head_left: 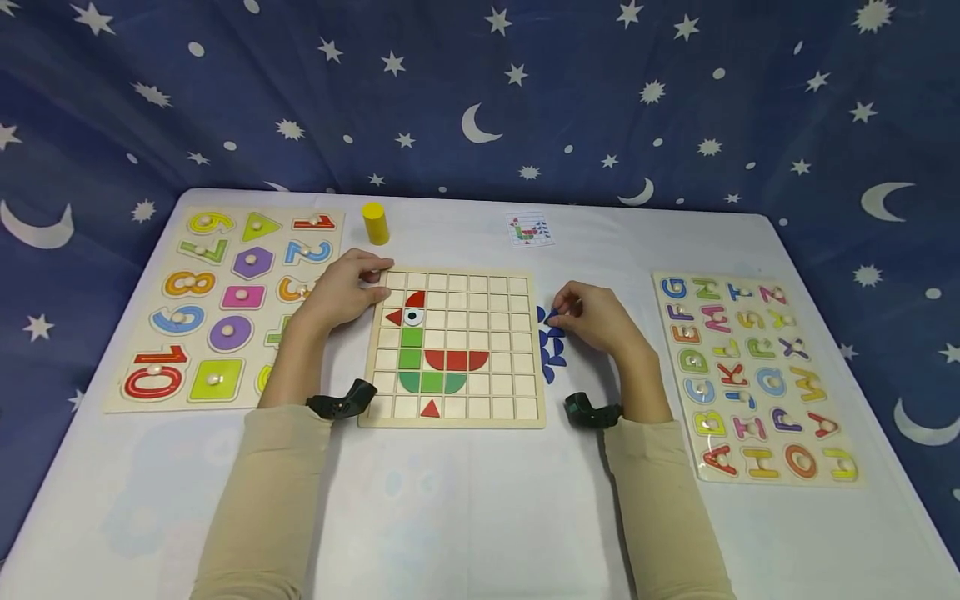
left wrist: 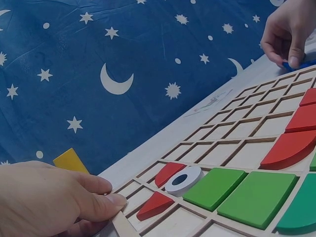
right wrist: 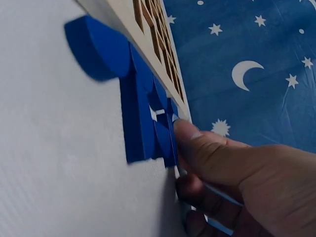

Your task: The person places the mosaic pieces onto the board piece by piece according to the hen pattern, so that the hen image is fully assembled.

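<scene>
A wooden grid board [head_left: 500,361] lies flat, with red, green and white pieces set as a bird shape. At its upper left corner my left hand [head_left: 347,290] grips the frame between thumb and fingers; the left wrist view shows the thumb [left wrist: 111,202] on the rim. The white eye disc [left wrist: 184,181] sits near it, between red pieces. Along the board's right side lie several blue quarter-round pieces [head_left: 553,346]. My right hand [head_left: 596,321] pinches one blue piece [head_left: 552,318] at the far end of that row. The right fingertips [right wrist: 185,129] partly hide it.
A number and shape puzzle board [head_left: 168,279] lies to the left, a letter puzzle board [head_left: 757,383] to the right. Behind the grid board stand a yellow cylinder [head_left: 376,224] and a small picture card [head_left: 529,229]. A starry blue cloth [head_left: 420,100] hangs behind the table.
</scene>
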Demonstrator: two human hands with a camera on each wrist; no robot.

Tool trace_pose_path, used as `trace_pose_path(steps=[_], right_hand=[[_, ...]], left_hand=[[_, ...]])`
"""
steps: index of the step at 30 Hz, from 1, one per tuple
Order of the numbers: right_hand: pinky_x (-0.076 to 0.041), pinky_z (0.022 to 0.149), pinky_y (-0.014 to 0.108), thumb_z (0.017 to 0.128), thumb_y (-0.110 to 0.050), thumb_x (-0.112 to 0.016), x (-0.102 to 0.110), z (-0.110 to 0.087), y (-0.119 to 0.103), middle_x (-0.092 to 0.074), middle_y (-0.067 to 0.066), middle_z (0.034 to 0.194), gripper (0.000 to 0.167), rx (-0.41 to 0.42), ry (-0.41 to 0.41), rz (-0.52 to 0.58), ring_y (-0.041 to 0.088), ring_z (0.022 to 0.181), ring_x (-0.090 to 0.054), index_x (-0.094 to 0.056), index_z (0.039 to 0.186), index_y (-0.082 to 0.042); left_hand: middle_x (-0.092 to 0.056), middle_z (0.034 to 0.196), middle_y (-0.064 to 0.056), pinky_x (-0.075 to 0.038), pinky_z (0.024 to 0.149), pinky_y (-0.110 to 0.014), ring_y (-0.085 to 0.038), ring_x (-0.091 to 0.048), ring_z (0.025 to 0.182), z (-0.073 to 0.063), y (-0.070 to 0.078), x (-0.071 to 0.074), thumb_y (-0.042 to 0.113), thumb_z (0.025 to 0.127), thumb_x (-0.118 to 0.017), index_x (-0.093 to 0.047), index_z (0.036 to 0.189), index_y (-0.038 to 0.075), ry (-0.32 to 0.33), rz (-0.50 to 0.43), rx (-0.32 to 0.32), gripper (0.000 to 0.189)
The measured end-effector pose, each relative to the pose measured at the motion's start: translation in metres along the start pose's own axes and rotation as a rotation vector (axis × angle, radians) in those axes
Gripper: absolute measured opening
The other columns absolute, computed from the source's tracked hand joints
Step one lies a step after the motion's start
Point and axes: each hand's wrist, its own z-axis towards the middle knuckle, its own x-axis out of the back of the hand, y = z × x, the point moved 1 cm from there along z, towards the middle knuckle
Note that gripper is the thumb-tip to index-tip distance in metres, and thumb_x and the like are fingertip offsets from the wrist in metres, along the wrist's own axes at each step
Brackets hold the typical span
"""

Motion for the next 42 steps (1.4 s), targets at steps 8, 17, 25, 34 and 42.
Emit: trace_pose_path(steps=[8,17,25,34,42], right_hand=[[-0.044,0.067,0.03,0.085,-0.019,-0.072,0.012,-0.006,0.004,-0.064,0.006,0.083,0.015,-0.003,0.053,0.079,0.02,0.074,-0.054,-0.065,0.094,-0.01],[-0.047,0.066,0.031,0.087,-0.019,-0.069,0.0,-0.006,-0.04,-0.064,0.003,0.083,0.01,0.149,-0.03,0.127,0.018,0.075,-0.055,-0.068,0.095,-0.013],[-0.048,0.067,0.027,0.087,-0.022,-0.069,-0.029,-0.003,-0.065,-0.066,-0.003,0.08,0.008,0.226,-0.133,0.087,0.012,0.072,-0.058,-0.068,0.091,-0.016],[-0.048,0.071,0.026,0.087,-0.021,-0.069,-0.042,-0.003,-0.073,-0.065,-0.005,0.079,0.005,0.264,-0.161,0.031,0.01,0.074,-0.058,-0.069,0.09,-0.017],[-0.048,0.074,0.026,0.087,-0.02,-0.07,-0.046,-0.002,-0.075,-0.065,-0.006,0.081,0.004,0.273,-0.156,0.001,0.01,0.077,-0.058,-0.069,0.089,-0.017]], left_hand=[[-0.046,0.124,-0.008,-0.036,0.098,-0.041,-0.024,-0.043,0.107,0.001,0.0,-0.001,0.011,0.091,-0.062,-0.053,0.136,0.011,-0.006,-0.008,0.006,0.046],[-0.046,0.125,-0.008,-0.036,0.1,-0.042,-0.024,-0.043,0.108,0.001,-0.002,-0.001,0.011,0.091,-0.063,-0.052,0.136,0.011,0.0,-0.008,0.006,0.047],[-0.046,0.124,-0.008,-0.036,0.099,-0.042,-0.024,-0.043,0.107,0.0,-0.001,0.0,0.011,0.091,-0.062,-0.052,0.137,0.011,-0.007,-0.003,0.003,0.047],[-0.046,0.122,-0.008,-0.036,0.098,-0.041,-0.024,-0.043,0.107,0.001,-0.001,0.0,0.011,0.09,-0.063,-0.053,0.136,0.011,-0.003,-0.005,0.002,0.047],[-0.046,0.122,-0.008,-0.036,0.098,-0.041,-0.024,-0.043,0.106,0.002,-0.002,-0.001,0.011,0.09,-0.063,-0.053,0.136,0.011,-0.003,-0.001,-0.002,0.047]])
